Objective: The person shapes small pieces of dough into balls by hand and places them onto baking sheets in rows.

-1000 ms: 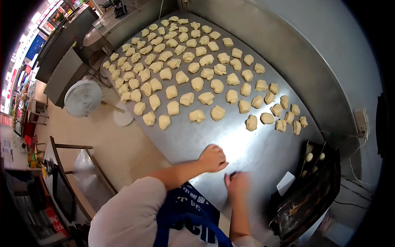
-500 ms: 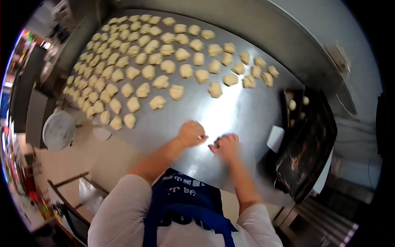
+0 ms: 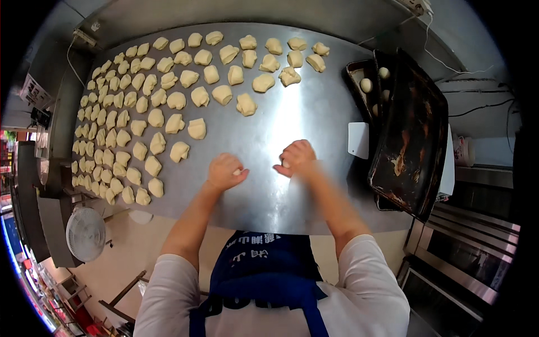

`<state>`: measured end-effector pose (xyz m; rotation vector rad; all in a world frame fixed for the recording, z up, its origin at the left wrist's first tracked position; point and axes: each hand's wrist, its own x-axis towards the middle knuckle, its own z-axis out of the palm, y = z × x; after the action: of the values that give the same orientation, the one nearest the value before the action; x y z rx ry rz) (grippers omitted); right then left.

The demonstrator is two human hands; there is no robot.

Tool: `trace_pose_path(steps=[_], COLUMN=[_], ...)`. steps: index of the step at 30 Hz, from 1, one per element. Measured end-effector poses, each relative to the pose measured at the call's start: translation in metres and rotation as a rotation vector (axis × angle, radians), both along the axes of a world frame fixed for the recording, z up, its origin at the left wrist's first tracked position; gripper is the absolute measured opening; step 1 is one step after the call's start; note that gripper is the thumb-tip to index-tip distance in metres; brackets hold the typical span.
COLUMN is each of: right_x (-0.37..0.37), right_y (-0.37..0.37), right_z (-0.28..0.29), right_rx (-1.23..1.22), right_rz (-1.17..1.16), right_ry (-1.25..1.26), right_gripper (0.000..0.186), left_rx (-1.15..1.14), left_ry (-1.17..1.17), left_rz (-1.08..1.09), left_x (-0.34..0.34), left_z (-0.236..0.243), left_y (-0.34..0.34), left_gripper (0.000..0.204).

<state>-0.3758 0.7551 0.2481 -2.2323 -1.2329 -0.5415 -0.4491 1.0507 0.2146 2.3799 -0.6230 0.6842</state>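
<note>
From the apron (image 3: pixel 261 264), I see left hand (image 3: pixel 226 172) at eleven o'clock, right hand (image 3: pixel 297 156) at one, each curled round a dough lump (image 3: pixel 237 172) — probably soft, light; I'd cup its sides.

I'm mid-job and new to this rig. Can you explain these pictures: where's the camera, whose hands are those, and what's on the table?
There's no machine: a person works with bare hands. Every picture comes from a fisheye camera worn on their head, looking down, so straight edges bend. The left hand and right hand are over the metal table, each curled around a small pale piece, mostly hidden. Many dough pieces lie left and farther back; on the right are a flat white card and dark trays.
</note>
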Motion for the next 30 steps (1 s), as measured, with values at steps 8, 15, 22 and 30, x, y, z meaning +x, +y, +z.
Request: trace_pose_path(steps=[8, 15, 22, 30], right_x=[-0.067, 0.010, -0.054, 0.014], right_y=[0.011, -0.009, 0.016, -0.017], right_z=[-0.012, 0.002, -0.031, -0.007], right_rx=[0.161, -0.095, 0.043, -0.181], right_rz=[-0.102, -0.172, -0.050, -0.057], right_ry=[0.190, 0.120, 0.218, 0.169], right_gripper=[0.028, 0.029, 0.024, 0.047], left_rx=[-0.061, -0.001, 0.152, 0.042], left_ry=[0.125, 0.004, 0.123, 0.022], left_rz=[0.235, 0.183, -0.153, 0.046], left_x=[-0.078, 0.001, -0.062, -0.005], left_z=[-0.013, -0.007, -0.002, 0.003], left_y=[-0.016, 0.009, -0.026, 0.017], left_gripper=[0.022, 0.021, 0.028, 0.036])
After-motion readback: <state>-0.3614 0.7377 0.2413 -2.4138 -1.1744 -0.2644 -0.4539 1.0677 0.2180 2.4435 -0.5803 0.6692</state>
